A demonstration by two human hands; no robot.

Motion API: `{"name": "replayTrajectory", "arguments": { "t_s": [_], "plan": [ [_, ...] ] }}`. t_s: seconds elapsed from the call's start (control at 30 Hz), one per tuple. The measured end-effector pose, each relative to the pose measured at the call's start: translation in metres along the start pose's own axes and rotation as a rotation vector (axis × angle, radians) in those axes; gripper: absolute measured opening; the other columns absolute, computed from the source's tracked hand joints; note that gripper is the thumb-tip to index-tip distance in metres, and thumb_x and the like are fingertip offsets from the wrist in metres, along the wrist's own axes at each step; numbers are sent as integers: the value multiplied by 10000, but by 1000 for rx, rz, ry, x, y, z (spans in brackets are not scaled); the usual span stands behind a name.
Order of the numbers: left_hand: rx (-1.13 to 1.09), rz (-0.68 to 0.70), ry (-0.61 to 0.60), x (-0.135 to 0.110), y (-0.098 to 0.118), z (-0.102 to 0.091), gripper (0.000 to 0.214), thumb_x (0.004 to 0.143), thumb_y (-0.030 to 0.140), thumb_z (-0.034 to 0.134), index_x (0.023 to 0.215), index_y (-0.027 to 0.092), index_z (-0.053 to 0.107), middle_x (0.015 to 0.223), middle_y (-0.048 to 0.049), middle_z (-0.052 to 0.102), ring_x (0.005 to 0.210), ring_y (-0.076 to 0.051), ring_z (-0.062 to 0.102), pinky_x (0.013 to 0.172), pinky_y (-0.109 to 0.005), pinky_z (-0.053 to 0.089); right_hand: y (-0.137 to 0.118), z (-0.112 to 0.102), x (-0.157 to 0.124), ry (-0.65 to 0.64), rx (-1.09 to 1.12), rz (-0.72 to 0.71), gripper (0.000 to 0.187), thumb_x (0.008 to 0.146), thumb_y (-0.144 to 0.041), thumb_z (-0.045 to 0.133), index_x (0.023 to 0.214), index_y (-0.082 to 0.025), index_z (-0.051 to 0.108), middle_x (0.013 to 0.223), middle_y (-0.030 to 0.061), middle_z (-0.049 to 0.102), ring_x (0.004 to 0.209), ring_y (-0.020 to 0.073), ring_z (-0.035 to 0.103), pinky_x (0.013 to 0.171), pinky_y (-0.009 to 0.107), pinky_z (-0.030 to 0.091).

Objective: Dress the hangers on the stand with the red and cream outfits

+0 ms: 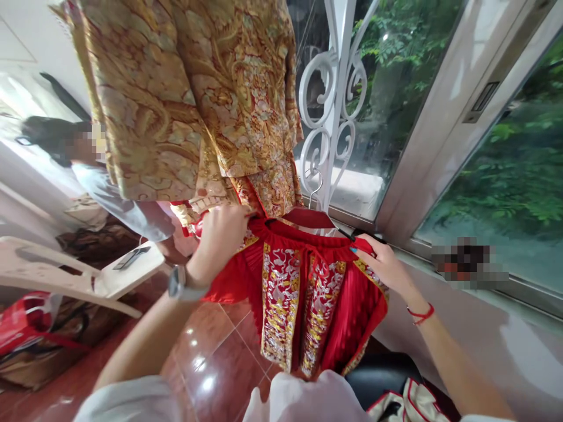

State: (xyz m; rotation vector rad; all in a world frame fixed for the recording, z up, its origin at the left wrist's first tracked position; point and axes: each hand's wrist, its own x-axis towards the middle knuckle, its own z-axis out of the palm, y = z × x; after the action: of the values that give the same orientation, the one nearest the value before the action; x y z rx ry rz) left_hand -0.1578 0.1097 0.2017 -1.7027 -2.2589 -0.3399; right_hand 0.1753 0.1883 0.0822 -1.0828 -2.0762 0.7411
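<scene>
A red pleated skirt (303,299) with gold and silver embroidered panels hangs from a red hanger (308,217), whose metal hook catches on a white scrolled window grille (334,105). My left hand (220,234), with a watch on the wrist, is closed on the skirt's waistband at its left end. My right hand (380,261), a red string round the wrist, pinches the waistband's right end near the hanger's clip. Above and left of the skirt hangs a gold brocade jacket (189,99).
Another person (101,187) in a grey top stands at the left behind the jacket. A white plastic chair (88,275) holds a dark flat object. A red bag (26,322) lies on the tiled floor. Window glass and a sill run along the right.
</scene>
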Motion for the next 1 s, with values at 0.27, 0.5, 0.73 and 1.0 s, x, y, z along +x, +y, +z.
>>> {"name": "replayTrajectory", "arguments": {
  "t_s": [0.27,0.5,0.73,1.0],
  "plan": [
    [-316,-190,62,-73,30,92,593,923,117,384,1515,78,381,1156,-198,699,900,-252,720,733,-323,555,2,8,-2,116,-104,-6,336,950,-463,485,1118,-208,626,958,61,750,814,229,683,745,308,493],
    [-633,-104,117,-55,54,113,631,975,305,412,1561,109,283,1187,-203,640,997,-291,684,805,-396,547,15,13,5,148,-123,-6,352,939,-454,482,1131,-201,634,933,71,759,786,234,688,715,308,497],
    [-699,-106,171,15,-30,114,620,833,476,645,1369,178,552,1224,-148,616,1158,-296,584,1011,-445,466,28,9,15,-1,56,-17,459,907,-539,546,1173,-176,636,976,72,746,871,238,678,778,328,541],
    [-875,-28,-230,47,-69,134,834,620,603,703,1263,80,611,1063,-117,700,958,-270,641,885,-395,518,34,-10,32,-313,475,144,820,796,-893,320,1136,-242,685,1092,101,734,1003,282,708,804,412,598]
  ]
}}
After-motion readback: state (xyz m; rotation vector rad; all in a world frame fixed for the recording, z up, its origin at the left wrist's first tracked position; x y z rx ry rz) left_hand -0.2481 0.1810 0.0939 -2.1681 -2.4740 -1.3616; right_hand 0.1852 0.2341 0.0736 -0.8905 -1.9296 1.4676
